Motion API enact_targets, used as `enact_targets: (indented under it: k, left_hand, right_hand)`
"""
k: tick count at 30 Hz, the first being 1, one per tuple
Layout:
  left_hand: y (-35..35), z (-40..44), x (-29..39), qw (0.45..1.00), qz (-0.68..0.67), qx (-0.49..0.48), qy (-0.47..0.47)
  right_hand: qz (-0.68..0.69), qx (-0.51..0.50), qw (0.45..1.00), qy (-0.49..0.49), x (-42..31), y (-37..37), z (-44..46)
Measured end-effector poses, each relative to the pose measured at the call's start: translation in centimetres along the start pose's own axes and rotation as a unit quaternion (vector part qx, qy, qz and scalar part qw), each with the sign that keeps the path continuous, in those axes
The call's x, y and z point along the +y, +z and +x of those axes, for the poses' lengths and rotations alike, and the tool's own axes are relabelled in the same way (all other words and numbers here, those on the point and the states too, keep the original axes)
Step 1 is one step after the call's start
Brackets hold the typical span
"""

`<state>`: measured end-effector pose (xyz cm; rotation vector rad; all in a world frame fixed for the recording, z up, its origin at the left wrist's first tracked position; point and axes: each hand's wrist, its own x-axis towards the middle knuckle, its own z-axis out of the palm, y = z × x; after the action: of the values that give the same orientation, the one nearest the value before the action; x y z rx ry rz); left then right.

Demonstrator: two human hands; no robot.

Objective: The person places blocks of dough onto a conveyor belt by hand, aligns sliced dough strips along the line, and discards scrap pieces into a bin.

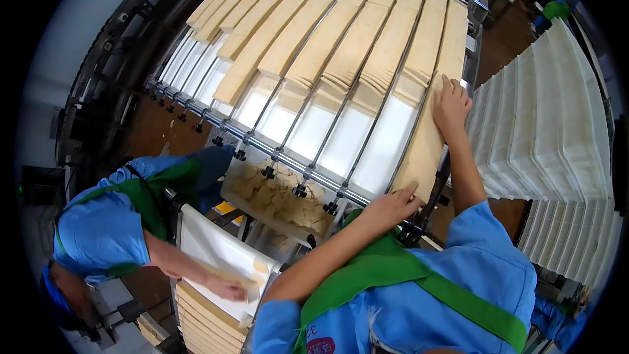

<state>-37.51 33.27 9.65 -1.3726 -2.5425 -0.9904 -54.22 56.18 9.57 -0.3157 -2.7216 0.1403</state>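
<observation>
A long stack of thin pale beige sheets [420, 151] lies in the rightmost lane of a conveyor with metal divider rods. My left hand [393, 208] grips the near end of this stack, fingertips on its top edge. Farther up, my right hand [452, 106] is closed over the stack's right side, where it meets the row behind. Parts of both hands' grip are hidden. Beside them, similar stacks [386, 46] fill the other lanes, their near ends uneven, some fanned out, above the white conveyor surface [337, 141].
Below the conveyor's front bar [308, 172], with black knobs, sits a bin of broken beige pieces [278, 196]. At left, a co-worker [105, 223] reaches over a white belt [209, 239] near more stacked sheets [203, 318]. Tall piles of white trays [534, 118] stand at right.
</observation>
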Motion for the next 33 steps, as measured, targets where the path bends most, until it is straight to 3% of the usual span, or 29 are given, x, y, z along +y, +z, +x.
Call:
enact_targets:
  k: [1,3,4,6,8,9,10,11,12,13,14,15,16,17,18,19,22,23,26,28,30,31,33]
  left_hand:
    - [0.0,0.3,-0.1,1.000,0.003,0.001,-0.005]
    - [-1.1,0.9,0.5,0.971,-0.028,-0.219,-0.094]
    - [-0.6,0.5,0.3,0.971,-0.025,-0.215,-0.102]
    - [0.3,-0.6,0.0,0.989,0.026,-0.139,-0.048]
    - [0.0,-1.8,0.4,0.997,0.021,-0.040,-0.055]
    - [-0.8,-2.6,0.4,0.998,0.019,0.013,-0.053]
    - [-1.9,-3.6,0.4,0.996,0.022,0.066,-0.055]
    - [-2.8,-4.4,0.3,0.989,0.046,0.118,-0.076]
    - [-4.0,-5.6,0.0,0.982,0.071,0.132,-0.116]
    - [-5.2,-6.9,-0.2,0.968,0.063,0.195,-0.147]
    - [-6.6,-8.4,-0.1,0.948,0.058,0.260,-0.174]
    - [-8.0,-9.7,0.2,0.921,0.062,0.325,-0.208]
    - [-8.2,-11.7,-0.2,0.909,0.040,0.311,-0.274]
    - [-8.1,-13.5,-0.7,0.887,0.051,0.321,-0.328]
    - [-8.2,-15.0,-0.9,0.863,0.057,0.330,-0.377]
    - [-9.4,-16.6,0.1,0.831,0.050,0.292,-0.471]
    - [-10.7,-22.6,1.6,0.774,0.008,0.304,-0.555]
    - [-10.6,-24.8,2.4,0.754,0.027,0.357,-0.551]
    - [-10.0,-32.4,4.6,0.616,0.078,0.475,-0.623]
    - [-8.5,-39.0,5.8,0.501,0.181,0.525,-0.664]
    - [-7.1,-45.4,8.1,0.357,0.281,0.497,-0.739]
    - [-7.6,-48.2,9.9,0.275,0.224,0.462,-0.813]
    - [-6.4,-52.6,12.5,0.154,0.255,0.481,-0.824]
  right_hand:
    - [0.007,-0.009,1.000,-0.008,0.2,0.9,-0.2]
    - [0.014,-0.029,0.999,0.009,0.3,2.3,-0.5]
    - [0.019,-0.049,0.998,0.028,0.0,2.9,-0.6]
    - [-0.023,-0.110,0.992,0.050,-1.0,1.6,-0.2]
    - [-0.018,-0.134,0.990,0.036,-0.7,1.1,0.9]
    - [-0.026,-0.082,0.996,0.028,-0.5,1.7,0.6]
    - [-0.053,-0.095,0.994,0.006,-0.5,1.5,0.6]
    - [-0.128,-0.016,0.990,-0.052,1.2,4.4,0.6]
    - [-0.246,-0.067,0.962,-0.103,-1.1,1.6,0.3]
    - [-0.265,0.034,0.948,-0.172,2.4,6.3,0.7]
    - [-0.194,0.046,0.974,-0.111,0.4,5.0,0.3]
    - [-0.115,-0.105,0.987,-0.026,-3.9,1.0,-0.1]
    - [-0.028,0.026,0.994,-0.097,-1.7,5.9,-0.5]
    - [0.067,0.054,0.984,-0.157,-3.0,6.7,-1.1]
    - [0.118,-0.007,0.981,-0.153,-8.1,2.0,-3.4]
    - [0.151,0.000,0.970,-0.190,-10.1,2.5,-4.2]
    - [0.284,0.001,0.893,-0.348,-17.6,0.7,-7.3]
    - [0.309,-0.028,0.884,-0.349,-20.2,-0.4,-9.1]
    - [0.385,-0.068,0.825,-0.408,-26.5,-2.1,-13.8]
    - [0.431,-0.126,0.778,-0.439,-29.8,-2.8,-16.5]
    - [0.446,-0.131,0.759,-0.456,-32.8,-3.7,-19.6]
    - [0.445,-0.147,0.736,-0.489,-33.9,-2.8,-21.3]
    - [0.443,-0.160,0.709,-0.525,-36.4,-2.4,-24.4]
